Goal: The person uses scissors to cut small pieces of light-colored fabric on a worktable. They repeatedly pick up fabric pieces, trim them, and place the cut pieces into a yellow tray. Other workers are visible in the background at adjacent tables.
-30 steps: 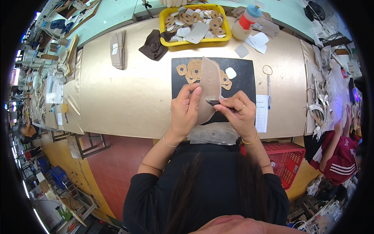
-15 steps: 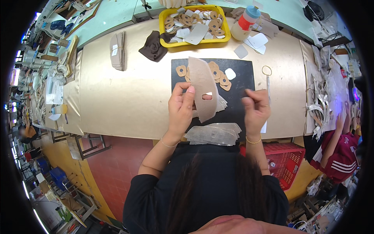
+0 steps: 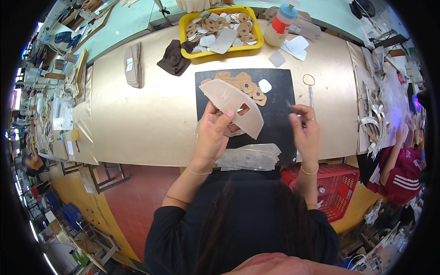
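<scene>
Hidden: lower end of the piece [image 3: 231,105] sits behind the left hand [image 3: 214,133]'s fingers; how far it runs under the palm cannot be told.
Hard to make out: right hand [image 3: 305,130] pinches something thin and dark at its fingertips, too small to tell whether blade, pin or scrap.
Cut off: the person at the right edge shows only a red sleeve [image 3: 403,176] and part of a hand; rim of frame is black.
Piece: tan, flat, elongated, one curved edge, a small cut-out window near its lower right end. Centre of frame, lifted above the mat [image 3: 279,110].
Long axis: runs from upper left to lower right across the frame; narrow tip points upper left, broad end with the window points lower right.
Left hand: fingers closed on the piece, thumb on top near the window, other fingers behind.
Right hand: right of centre, apart from the piece, thumb and forefinger nipped narrow together, other fingers loosely curled. Ring and bracelet visible.
Mat: black, on the bench [image 3: 137,114], bearing a scatter of small tan discs [image 3: 245,85] at its upper part.
Stack: pale cut shapes [image 3: 250,158] at the near edge of the bench, just below the left hand.
Tray: yellow [image 3: 259,39], top centre, full of small cut bits.
Bottle: upper right of the tray [image 3: 279,20].
Basket: red [image 3: 339,183], lower right, below the bench edge.
</scene>
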Tool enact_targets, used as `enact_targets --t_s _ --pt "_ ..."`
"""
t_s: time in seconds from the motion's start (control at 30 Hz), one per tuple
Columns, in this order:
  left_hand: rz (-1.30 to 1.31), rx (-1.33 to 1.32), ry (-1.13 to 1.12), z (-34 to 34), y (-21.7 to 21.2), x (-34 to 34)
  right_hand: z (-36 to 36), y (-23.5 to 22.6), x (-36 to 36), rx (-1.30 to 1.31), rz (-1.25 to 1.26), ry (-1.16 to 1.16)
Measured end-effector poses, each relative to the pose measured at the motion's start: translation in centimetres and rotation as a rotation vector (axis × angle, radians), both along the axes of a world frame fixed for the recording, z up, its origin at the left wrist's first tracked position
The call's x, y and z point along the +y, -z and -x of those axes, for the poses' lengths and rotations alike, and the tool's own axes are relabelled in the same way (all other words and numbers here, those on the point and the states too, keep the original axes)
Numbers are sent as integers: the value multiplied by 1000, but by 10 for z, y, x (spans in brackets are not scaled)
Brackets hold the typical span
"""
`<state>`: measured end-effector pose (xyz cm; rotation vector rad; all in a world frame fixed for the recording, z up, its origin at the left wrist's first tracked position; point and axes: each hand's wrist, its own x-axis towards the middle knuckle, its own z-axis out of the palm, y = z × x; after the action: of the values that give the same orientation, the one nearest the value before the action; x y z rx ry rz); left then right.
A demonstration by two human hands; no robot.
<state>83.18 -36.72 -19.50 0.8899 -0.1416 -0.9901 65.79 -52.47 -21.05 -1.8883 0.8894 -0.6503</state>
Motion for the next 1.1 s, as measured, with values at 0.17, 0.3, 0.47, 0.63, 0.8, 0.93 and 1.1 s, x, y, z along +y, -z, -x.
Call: enact_targets --t_s 0.17,0.3,0.47,0.63,0.8,0.93,1.1 --pt "85 9 -65 11 -1 -1 -39 -20 38 -239 86 -178" --pt "150 8 -102 16 2 3 -49 -22 45 -264 127 -187" --pt "205 35 -54 19 6 4 -51 -23 44 -291 217 -138" --pt "239 67 -11 19 4 3 -47 -28 39 -252 229 -148" --pt "252 130 5 18 2 2 -47 -30 36 -262 282 -146" --pt "240 133 11 17 -1 1 -49 -30 36 -289 334 -153" --pt "202 125 -5 16 -6 2 -48 -30 35 -287 369 -155"
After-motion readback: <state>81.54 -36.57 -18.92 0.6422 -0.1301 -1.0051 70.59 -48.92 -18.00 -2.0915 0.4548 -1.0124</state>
